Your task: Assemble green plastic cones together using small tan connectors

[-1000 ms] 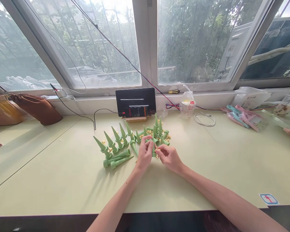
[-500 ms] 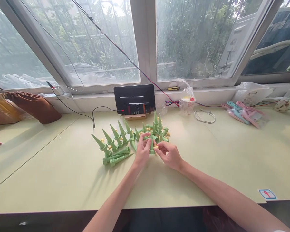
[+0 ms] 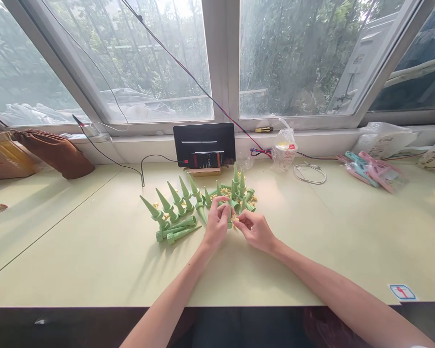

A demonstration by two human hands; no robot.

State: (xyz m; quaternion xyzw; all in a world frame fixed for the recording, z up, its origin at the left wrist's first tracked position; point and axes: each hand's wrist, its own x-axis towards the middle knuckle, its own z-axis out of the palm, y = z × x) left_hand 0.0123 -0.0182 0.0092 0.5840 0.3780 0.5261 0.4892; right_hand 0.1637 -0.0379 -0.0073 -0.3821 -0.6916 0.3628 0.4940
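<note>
My left hand (image 3: 216, 224) is closed around an upright green plastic cone spike (image 3: 230, 212), its tip pointing up. My right hand (image 3: 254, 229) pinches a small yellow piece (image 3: 234, 220) against the spike's base. Just behind both hands lies a heap of green spikes and small yellow pieces (image 3: 235, 191). To the left stands a row of several finished green spikes (image 3: 174, 203), with a few more lying flat (image 3: 177, 231) in front of them.
A black tablet with a phone (image 3: 204, 145) leans against the window sill behind the heap. A bagged cup (image 3: 284, 152), a coiled white cable (image 3: 310, 174), pink and blue clips (image 3: 369, 169) and plastic bags sit right. A brown pouch (image 3: 54, 152) lies far left.
The hands stay together on the spike, shifting only slightly toward the heap. The view has tilted a little.
</note>
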